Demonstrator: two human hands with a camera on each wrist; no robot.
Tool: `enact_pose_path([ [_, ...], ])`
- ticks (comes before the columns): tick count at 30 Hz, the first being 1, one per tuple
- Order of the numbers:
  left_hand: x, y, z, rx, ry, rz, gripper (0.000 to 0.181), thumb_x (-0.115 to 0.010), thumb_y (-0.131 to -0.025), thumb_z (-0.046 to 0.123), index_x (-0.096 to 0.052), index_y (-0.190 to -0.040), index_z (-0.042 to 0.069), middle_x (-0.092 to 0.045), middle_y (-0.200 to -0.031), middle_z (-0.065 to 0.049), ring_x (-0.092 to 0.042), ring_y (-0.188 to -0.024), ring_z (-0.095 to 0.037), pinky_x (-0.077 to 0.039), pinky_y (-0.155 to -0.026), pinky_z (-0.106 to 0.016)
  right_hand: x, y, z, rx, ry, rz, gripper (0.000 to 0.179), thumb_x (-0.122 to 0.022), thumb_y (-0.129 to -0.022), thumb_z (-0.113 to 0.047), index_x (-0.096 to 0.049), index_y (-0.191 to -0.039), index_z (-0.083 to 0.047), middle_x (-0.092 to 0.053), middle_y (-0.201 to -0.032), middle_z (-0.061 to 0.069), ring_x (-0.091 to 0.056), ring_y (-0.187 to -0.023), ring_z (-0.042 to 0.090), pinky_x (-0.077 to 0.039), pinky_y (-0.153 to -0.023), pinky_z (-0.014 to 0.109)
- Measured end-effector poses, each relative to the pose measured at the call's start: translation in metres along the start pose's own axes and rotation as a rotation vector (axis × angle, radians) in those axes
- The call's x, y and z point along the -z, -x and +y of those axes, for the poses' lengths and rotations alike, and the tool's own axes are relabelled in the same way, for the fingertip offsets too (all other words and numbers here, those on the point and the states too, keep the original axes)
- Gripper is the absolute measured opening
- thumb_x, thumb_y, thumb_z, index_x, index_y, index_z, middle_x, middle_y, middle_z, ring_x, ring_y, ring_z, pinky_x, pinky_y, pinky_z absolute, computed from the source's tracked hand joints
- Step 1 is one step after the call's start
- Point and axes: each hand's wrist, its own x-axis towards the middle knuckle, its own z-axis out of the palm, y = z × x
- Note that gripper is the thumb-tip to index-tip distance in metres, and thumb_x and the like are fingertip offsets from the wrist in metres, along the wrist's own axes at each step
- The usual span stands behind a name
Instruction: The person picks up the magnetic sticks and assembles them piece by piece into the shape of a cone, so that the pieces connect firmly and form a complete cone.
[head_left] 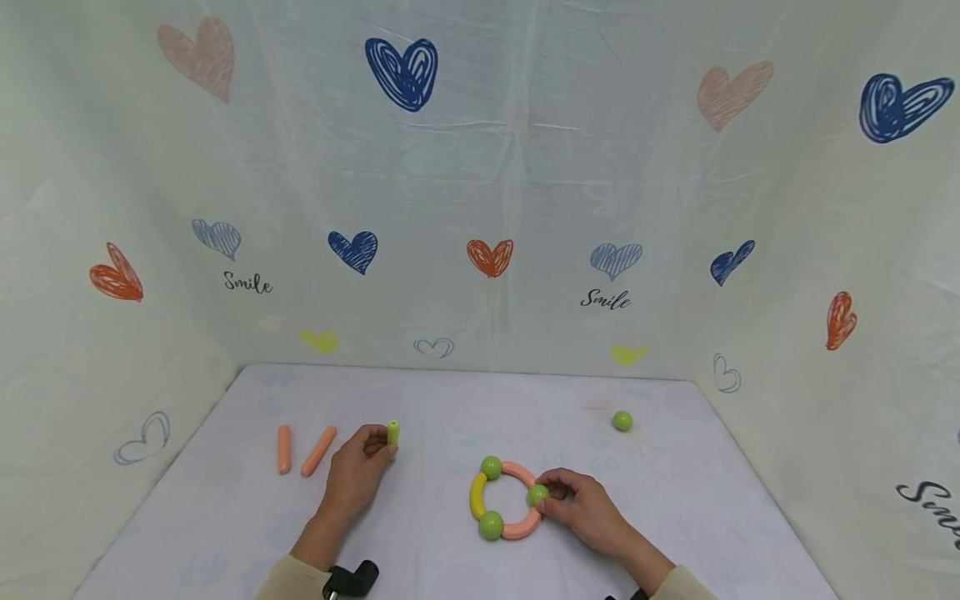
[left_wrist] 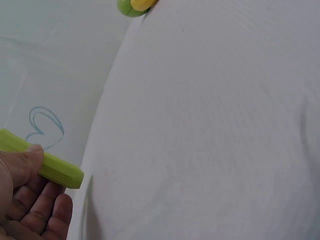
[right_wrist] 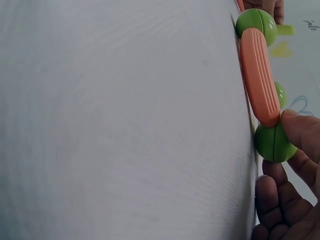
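My left hand (head_left: 356, 473) pinches a yellow-green ridged stick (head_left: 393, 433) between thumb and fingers, holding it upright in the head view. To its right lies a ring made of three green balls, a yellow curved piece (head_left: 477, 497) and two orange-pink curved pieces (head_left: 519, 528). At the ring's right side my right hand (head_left: 592, 515) pinches a green ball (right_wrist: 274, 142) with thumb and fingertips. In the right wrist view, one ridged orange-pink curved piece (right_wrist: 259, 75) joins that ball to another green ball (right_wrist: 256, 24).
Two straight orange sticks, one upright in view (head_left: 284, 450) and one slanted (head_left: 318, 452), lie left of my left hand. A loose green ball (head_left: 622, 421) sits toward the back right. White cloth with hearts (head_left: 491, 258) hangs behind and beside the white-covered table (head_left: 427, 400).
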Motion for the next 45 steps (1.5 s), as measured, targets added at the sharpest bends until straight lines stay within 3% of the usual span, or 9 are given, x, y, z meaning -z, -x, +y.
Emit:
enact_pose_path([
  [12, -0.029, 0.004, 0.034, -0.045, 0.120, -0.065, 0.028, -0.075, -0.097, 0.008, -0.068, -0.123, 0.003, -0.075, -0.115, -0.011, -0.073, -0.109, -0.025, -0.060, -0.088, -0.031, -0.001, -0.002, 0.000, 0.016, 0.025, 0.013, 0.034, -0.085, -0.090, -0.032, -0.076, -0.118, -0.016, -0.071, -0.099, -0.007, -0.060, -0.088, 0.008, -0.050, -0.078, 0.024],
  [25, -0.074, 0.013, 0.072, -0.138, 0.125, -0.171, 0.024, -0.076, -0.097, 0.011, -0.067, -0.119, 0.008, -0.074, -0.112, -0.005, -0.071, -0.108, -0.021, -0.061, -0.090, -0.034, -0.001, -0.004, -0.002, 0.012, 0.018, 0.009, 0.033, -0.085, -0.090, -0.030, -0.076, -0.118, -0.015, -0.069, -0.097, -0.006, -0.059, -0.087, 0.009, -0.048, -0.076, 0.024],
  [36, -0.088, 0.019, 0.081, -0.130, 0.115, -0.203, 0.022, -0.074, -0.098, 0.012, -0.067, -0.119, 0.013, -0.074, -0.111, -0.001, -0.070, -0.108, -0.019, -0.060, -0.094, -0.039, -0.002, -0.004, -0.003, -0.001, 0.015, -0.004, 0.035, -0.084, -0.090, -0.033, -0.075, -0.120, -0.015, -0.067, -0.097, -0.006, -0.058, -0.087, 0.012, -0.047, -0.075, 0.025],
  [45, -0.092, 0.022, 0.077, -0.122, 0.080, -0.226, 0.027, -0.078, -0.096, 0.015, -0.069, -0.122, 0.013, -0.074, -0.117, -0.002, -0.069, -0.113, -0.023, -0.058, -0.098, -0.044, -0.003, -0.004, -0.002, 0.008, -0.003, -0.004, 0.033, -0.084, -0.090, -0.033, -0.076, -0.118, -0.016, -0.068, -0.096, -0.006, -0.058, -0.087, 0.011, -0.047, -0.075, 0.024],
])
